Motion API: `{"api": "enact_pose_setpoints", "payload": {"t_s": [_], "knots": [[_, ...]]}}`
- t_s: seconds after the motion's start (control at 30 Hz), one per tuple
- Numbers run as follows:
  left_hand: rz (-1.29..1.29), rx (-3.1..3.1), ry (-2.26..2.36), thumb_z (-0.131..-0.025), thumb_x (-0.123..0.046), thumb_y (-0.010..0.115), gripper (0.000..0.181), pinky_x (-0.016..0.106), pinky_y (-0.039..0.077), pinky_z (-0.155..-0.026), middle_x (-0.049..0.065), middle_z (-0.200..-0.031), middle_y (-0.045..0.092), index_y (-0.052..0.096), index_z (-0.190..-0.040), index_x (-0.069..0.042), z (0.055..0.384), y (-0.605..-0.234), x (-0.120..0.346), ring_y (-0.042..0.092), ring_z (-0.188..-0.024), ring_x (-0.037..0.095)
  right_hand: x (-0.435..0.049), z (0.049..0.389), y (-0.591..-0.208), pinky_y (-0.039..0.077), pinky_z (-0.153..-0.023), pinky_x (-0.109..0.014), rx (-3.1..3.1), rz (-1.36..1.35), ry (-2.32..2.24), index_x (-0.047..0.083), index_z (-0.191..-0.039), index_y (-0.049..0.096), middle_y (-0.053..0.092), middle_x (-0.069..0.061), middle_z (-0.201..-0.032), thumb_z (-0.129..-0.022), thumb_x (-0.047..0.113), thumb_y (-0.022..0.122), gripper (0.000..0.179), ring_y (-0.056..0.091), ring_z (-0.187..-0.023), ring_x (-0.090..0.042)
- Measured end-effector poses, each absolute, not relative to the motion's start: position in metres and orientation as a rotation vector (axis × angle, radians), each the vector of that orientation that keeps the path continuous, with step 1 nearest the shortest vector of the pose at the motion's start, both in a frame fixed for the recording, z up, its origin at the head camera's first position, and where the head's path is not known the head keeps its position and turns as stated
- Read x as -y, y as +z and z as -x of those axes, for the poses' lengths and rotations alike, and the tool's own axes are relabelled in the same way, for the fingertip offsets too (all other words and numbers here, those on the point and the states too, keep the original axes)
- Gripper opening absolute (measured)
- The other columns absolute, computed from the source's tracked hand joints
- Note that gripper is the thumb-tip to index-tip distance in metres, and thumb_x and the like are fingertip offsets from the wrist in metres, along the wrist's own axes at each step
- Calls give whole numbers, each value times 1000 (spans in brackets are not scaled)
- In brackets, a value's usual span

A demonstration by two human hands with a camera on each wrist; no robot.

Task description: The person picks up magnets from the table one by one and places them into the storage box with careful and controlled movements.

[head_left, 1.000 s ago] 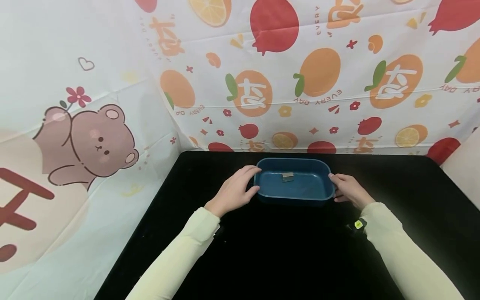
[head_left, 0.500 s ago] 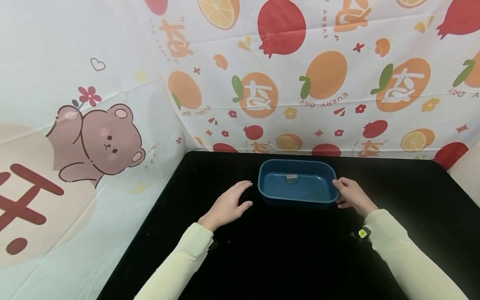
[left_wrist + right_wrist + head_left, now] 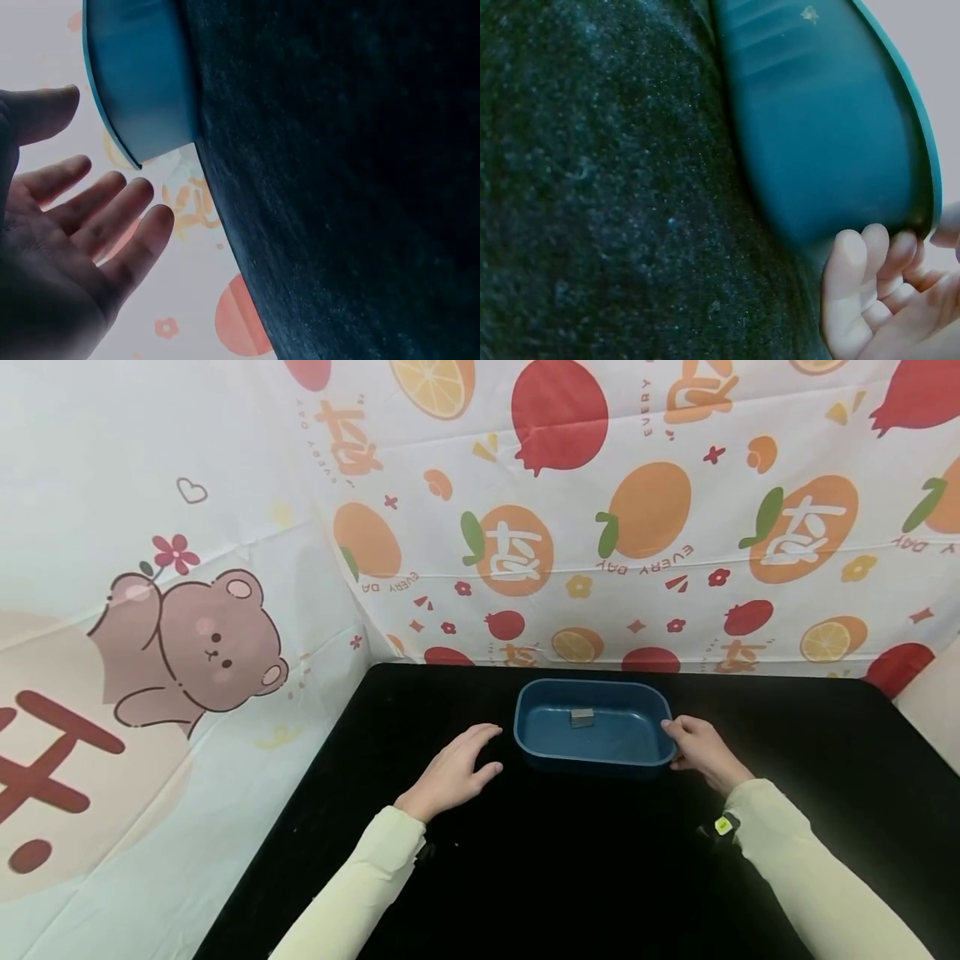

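A blue rectangular plastic basin (image 3: pixel 622 747) with rounded corners rests on the black table near its back edge. Inside it lies a small grey, ridged block (image 3: pixel 581 717), too small to identify. My right hand (image 3: pixel 705 750) pinches the basin's right rim, thumb at the rim and fingers curled beneath it; the right wrist view shows the fingertips (image 3: pixel 849 247) against the outer wall. To the basin's left, my left hand (image 3: pixel 452 774) hovers with relaxed fingers and thumb apart, holding nothing. In the left wrist view a gap separates that hand from the basin's end (image 3: pixel 146 90).
The black table (image 3: pixel 585 868) has a dark, fuzzy surface. Behind it hangs a fruit-print cloth (image 3: pixel 577 535), and a white cloth with a bear print (image 3: pixel 217 643) covers the left side.
My left hand has let go of the basin's left rim and moved left, away from it. The right hand keeps its hold. Over the last half second almost nothing has moved.
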State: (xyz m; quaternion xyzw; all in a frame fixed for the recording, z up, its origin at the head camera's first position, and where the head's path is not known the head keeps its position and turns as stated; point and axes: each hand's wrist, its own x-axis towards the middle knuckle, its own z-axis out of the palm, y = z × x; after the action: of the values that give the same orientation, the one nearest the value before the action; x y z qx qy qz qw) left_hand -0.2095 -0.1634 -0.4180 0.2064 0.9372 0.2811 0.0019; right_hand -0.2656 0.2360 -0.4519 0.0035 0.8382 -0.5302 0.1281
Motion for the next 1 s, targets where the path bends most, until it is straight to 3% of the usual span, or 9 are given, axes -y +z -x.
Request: {"api": "enact_pose_setpoints", "payload": {"t_s": [0.37, 1.0], "knots": [[-665, -2972, 871, -97, -25, 64, 52, 47, 43, -111, 7, -151, 48, 48, -145, -13, 209, -417, 166, 49, -137, 24, -237, 268, -449, 57, -70, -26, -2498, 29, -1487, -4, -101, 53, 55, -8, -87, -108, 35, 36, 43, 58, -74, -13], [-638, -2917, 929, -98, -24, 62, 55, 50, 38, -115, 9, -157, 41, 45, -148, -10, 204, -421, 166, 43, -144, 26, -232, 268, -447, 57, -70, -26, -2503, 51, -1439, -4, -99, 53, 55, -8, -87, -109, 27, 35, 37, 59, -72, -15]]}}
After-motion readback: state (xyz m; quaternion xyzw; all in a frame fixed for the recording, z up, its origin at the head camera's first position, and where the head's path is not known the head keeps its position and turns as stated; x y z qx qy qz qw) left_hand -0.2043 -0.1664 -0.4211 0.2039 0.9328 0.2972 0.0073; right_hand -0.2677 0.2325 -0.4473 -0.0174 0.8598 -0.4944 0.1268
